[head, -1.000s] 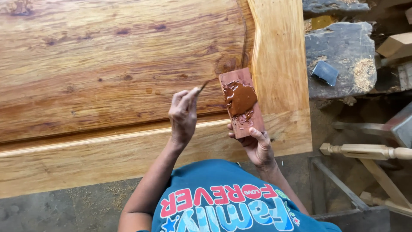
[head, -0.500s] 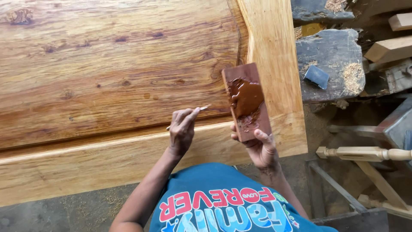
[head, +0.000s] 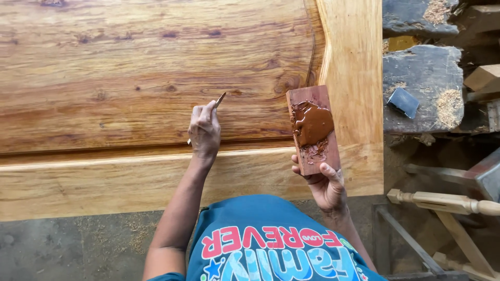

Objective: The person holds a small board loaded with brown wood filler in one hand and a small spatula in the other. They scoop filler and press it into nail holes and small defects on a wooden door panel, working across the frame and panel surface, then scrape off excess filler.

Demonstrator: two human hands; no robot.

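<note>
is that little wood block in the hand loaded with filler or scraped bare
Loaded. The small wood block in the right hand carries a thick reddish-brown blob of putty across its middle.

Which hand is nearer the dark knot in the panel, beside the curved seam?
Right. The right hand holds the putty board just below the knot; the left hand, with a small stick, is farther left.

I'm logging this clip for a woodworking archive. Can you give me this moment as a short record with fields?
Setting: workshop, large varnished wooden panel lying flat
Left hand: holds a thin stick, its tip at the panel surface
Right hand: holds a small wooden board upright
On the board: a dab of reddish-brown filler paste
Nearby: turned wooden leg at right, sawdust on floor
</note>
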